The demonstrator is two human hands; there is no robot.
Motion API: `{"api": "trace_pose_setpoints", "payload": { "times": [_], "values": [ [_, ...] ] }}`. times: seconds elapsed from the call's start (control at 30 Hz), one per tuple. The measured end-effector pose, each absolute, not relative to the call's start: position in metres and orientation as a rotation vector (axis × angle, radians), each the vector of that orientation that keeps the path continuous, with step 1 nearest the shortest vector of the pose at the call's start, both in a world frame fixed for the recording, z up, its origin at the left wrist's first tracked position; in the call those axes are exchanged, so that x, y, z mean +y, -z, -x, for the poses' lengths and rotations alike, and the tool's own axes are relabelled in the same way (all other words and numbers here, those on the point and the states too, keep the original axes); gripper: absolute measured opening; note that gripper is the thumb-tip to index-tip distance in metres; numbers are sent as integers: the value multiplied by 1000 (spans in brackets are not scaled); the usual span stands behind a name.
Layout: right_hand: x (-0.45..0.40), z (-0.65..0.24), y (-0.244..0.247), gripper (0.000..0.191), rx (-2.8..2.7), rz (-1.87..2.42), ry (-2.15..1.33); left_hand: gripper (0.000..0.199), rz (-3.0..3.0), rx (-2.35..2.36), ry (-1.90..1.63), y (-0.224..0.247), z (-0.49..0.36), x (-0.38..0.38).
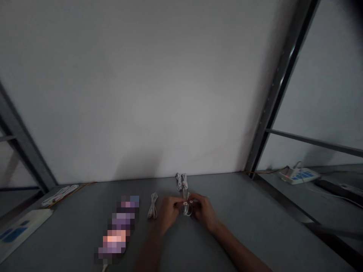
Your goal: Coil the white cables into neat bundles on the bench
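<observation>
Holding: the left hand (168, 211) and right hand (203, 210) come close together, and their fingertips pinch a white bundled cable (186, 209) near its small plug (185, 203); this grip probably keeps the plug steady.
Cable place: between the hands, over the grey bench (241, 215).
Ahead of hands: two white cable bundles (181, 181) lie side by side.
Left of hands: one white cable coil (152, 206), then a pixelated object (116, 230) and a white power strip (22, 230).
Right of hands: a second power strip (297, 175), beyond the bench.
Placement: the bundles seem kept apart to avoid tangling.
</observation>
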State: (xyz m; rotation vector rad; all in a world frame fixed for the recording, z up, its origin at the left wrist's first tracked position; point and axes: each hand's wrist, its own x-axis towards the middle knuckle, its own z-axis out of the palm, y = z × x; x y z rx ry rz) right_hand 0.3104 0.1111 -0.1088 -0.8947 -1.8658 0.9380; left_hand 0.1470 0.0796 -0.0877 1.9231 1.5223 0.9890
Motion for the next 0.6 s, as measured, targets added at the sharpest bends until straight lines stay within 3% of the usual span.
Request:
{"api": "trace_pose_setpoints", "payload": {
  "times": [0.6],
  "values": [
    [116, -309, 118, 26, -1823, 895, -922, 32, -1832, 1569, -989, 88, -145, 82]
  ]
}}
